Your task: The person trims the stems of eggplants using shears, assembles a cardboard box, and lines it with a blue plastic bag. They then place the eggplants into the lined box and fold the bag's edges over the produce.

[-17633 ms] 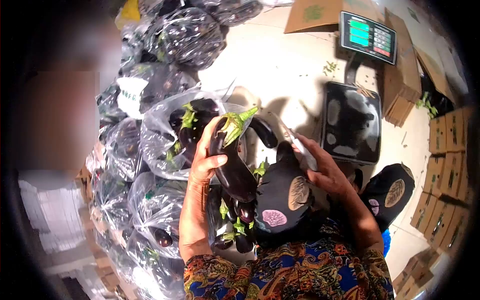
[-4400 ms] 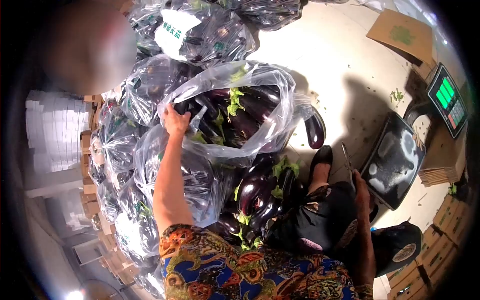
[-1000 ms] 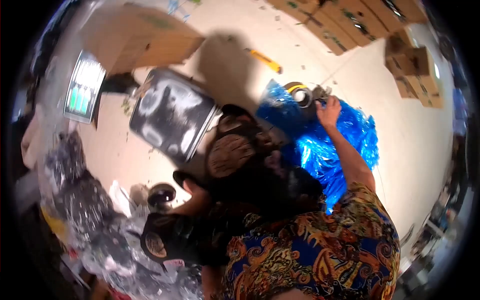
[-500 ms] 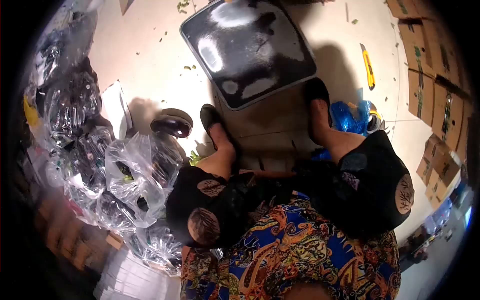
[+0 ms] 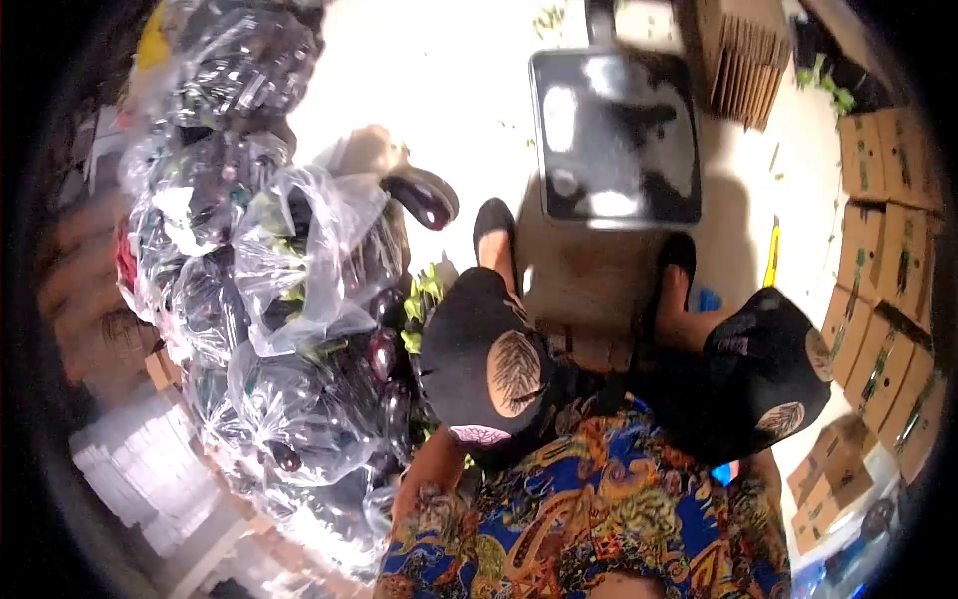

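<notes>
I look down at my knees in black printed trousers [image 5: 499, 369] and at my patterned blouse [image 5: 589, 519]. My left forearm [image 5: 427, 477] runs down beside the left knee toward loose dark eggplants [image 5: 384, 354]; the hand itself is hidden behind the knee. My right hand is out of sight, and only a bit of arm shows by the right knee [image 5: 766, 464]. An open clear bag of eggplants [image 5: 309, 260] stands to the left of my left leg. A single eggplant [image 5: 424, 200] lies on the floor beyond it.
Several tied clear bags of eggplants [image 5: 239, 70] pile up along the left. A black scale platform [image 5: 614, 135] lies ahead of my shoes. A yellow utility knife [image 5: 771, 255] lies on the floor to the right. Cardboard boxes [image 5: 888, 250] line the right edge, and flattened cartons [image 5: 743, 60] are stacked at the top.
The view has swung from the blue plastic on the right back to the eggplant bags. My right hand, which reached to the blue plastic a second ago, is out of sight now.
</notes>
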A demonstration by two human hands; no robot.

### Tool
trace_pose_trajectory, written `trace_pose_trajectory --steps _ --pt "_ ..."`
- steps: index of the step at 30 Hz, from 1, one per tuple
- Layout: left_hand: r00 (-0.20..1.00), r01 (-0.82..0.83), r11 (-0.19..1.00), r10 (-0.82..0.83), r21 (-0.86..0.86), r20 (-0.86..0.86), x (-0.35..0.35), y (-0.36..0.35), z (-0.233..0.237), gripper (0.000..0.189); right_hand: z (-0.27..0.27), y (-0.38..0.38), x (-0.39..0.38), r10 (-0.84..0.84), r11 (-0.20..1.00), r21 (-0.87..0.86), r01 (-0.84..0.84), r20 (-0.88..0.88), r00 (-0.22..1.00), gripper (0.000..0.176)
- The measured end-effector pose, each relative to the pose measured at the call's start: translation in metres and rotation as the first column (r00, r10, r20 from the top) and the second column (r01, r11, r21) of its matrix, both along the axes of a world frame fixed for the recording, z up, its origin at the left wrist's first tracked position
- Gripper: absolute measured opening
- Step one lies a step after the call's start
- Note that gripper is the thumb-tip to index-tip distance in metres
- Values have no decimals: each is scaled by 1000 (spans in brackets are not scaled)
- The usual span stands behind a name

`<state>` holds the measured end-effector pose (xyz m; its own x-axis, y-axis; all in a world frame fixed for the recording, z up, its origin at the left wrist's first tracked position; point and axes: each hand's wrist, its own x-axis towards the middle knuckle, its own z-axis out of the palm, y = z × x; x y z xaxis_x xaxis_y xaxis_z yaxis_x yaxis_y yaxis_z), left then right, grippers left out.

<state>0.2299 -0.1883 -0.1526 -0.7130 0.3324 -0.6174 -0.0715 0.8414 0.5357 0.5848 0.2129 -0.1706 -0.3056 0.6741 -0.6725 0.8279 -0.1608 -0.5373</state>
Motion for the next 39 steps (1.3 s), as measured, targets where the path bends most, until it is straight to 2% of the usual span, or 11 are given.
trace_pose_trajectory --steps 7,10,13,14,18,19,22,26,30,35,39 --pt "954 -183 952 232 244 -190 -142 68 -94 95 10 33 -5 8 1000 -24 -10 -68 998 23" --pt "872 -300 954 272 -6 -407 -193 137 -92 105 9 48 -11 1 999 -51 -6 -91 996 23" --pt "955 -260 922 201 -286 -219 -253 154 -151 106 6 78 -22 -18 1000 -28 13 -169 985 23" --pt "923 -249 920 131 -303 -361 -250 157 -159 105 11 92 -28 3 1000 11 0 -233 972 23" --pt "873 -342 940 324 17 -364 -238 137 -177 84 32 169 -80 -106 980 137 144 -252 962 27" --pt "940 -241 967 210 -87 -270 -231 138 -149 92 70 179 -111 -156 980 60 191 -364 918 26" --pt "946 -7 945 -100 -327 -310 -175 125 -99 95 108 223 -187 83 913 394 107 -436 896 30" --pt "839 327 803 -490 -499 -238 -150 132 -66 85 142 255 -278 265 708 706 22 -295 918 58" --pt "810 408 692 -576 -596 -113 -150 130 -91 85 139 290 -324 384 485 874 6 -219 897 64" --pt "782 507 861 -446 30 -436 -161 141 -82 55 117 324 -344 90 644 737 205 -339 936 74" --pt "923 374 881 -323 289 -210 -153 159 -105 48 108 345 -347 95 760 627 171 -367 925 59"
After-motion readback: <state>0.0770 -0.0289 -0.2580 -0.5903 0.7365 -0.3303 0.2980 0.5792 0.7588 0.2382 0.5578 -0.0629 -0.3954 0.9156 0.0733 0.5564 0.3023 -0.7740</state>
